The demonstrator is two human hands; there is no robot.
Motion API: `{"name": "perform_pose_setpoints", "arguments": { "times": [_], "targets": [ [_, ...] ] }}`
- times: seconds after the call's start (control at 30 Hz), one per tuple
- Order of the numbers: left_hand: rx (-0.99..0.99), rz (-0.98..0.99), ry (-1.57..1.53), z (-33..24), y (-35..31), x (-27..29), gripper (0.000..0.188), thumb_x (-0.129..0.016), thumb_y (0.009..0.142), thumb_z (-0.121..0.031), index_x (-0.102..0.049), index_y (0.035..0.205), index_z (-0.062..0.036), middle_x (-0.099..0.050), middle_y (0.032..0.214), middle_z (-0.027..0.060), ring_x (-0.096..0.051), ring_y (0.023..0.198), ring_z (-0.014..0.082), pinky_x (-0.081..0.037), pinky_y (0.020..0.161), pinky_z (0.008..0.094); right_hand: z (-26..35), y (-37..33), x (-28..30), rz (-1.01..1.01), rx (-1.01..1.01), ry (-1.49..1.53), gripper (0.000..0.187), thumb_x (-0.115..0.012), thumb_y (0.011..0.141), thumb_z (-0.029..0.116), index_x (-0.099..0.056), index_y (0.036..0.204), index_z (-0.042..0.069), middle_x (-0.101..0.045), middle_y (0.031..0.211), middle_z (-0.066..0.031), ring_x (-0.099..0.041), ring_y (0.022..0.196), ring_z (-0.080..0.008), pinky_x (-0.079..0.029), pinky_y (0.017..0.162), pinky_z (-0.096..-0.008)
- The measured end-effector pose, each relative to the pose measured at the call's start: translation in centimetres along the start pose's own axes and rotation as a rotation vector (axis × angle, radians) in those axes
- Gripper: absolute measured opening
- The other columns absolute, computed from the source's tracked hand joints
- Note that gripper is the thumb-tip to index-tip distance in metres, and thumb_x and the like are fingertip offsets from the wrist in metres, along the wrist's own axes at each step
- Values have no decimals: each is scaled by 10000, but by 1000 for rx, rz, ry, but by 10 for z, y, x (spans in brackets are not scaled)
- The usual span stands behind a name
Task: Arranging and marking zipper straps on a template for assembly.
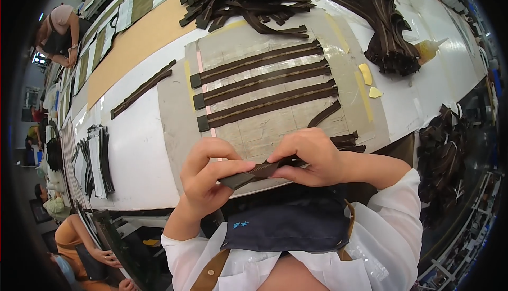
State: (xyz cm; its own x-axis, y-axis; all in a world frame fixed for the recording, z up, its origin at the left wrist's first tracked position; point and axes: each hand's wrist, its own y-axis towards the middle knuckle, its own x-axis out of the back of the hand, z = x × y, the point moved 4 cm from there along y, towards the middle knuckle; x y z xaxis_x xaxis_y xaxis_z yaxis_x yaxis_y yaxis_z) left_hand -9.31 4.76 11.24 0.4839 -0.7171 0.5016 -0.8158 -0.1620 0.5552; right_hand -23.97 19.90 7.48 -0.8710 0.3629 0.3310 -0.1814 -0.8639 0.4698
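Both my hands hold one dark brown zipper (263,171) above the table's near edge. My left hand (209,172) pinches it beside its dark green end tab (236,180). With thumb and forefinger, my right hand (312,158) grips it farther along, and the tape bends between the two hands. The rest of it runs behind my right hand. Beyond my hands, three zippers (267,85) lie side by side on a taped grey board (174,148), their green tabs at the left. A short curved zipper piece (324,114) lies near my right hand.
A loose zipper pile (248,0) and a tied zipper bundle (378,26) lie at the back. Right of the board are a yellow-tipped bottle (429,50) and yellow pieces (365,74). Stacked strips (95,161) stand left. More zippers (444,153) hang at the right. Other people (61,31) are at left.
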Motion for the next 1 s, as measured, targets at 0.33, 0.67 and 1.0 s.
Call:
{"name": "perform_pose_setpoints", "arguments": {
  "times": [0.33, 0.67, 1.0],
  "targets": [
    [321, -538, -193, 31, -50, 88, 222, -655, 1013, -210, -609, 944, -4, -522, 913, 52, -472, 865, 165, -366, 789, 293, 1, 10, 57, 104, -102, -323, 234, -816, 775, 69, -621, 902, 93, -643, 1078, -58, -569, 1105, -278, -357, 1035, -424],
    [929, -433, -286, 86, -105, 54, 157, -669, 1001, -130, -692, 1087, 0, -632, 850, -17, -552, 791, 84, -448, 756, 250, -14, -24, 111, -37, -489, -346, 185, -770, 825, 22, -629, 945, 36, -654, 938, -60, -607, 943, -208, -442, 905, -322],
    [737, -204, 389, 90, -78, 21, 224, -743, 902, -94, -652, 1097, -31, -633, 949, 49, -593, 886, 179, -474, 757, 296, -40, -59, 104, -132, -680, -134, 340, -705, 893, 11, -661, 1230, -1, -609, 982, -6, -464, 828, -110, -437, 825, -244]
  ]
}}
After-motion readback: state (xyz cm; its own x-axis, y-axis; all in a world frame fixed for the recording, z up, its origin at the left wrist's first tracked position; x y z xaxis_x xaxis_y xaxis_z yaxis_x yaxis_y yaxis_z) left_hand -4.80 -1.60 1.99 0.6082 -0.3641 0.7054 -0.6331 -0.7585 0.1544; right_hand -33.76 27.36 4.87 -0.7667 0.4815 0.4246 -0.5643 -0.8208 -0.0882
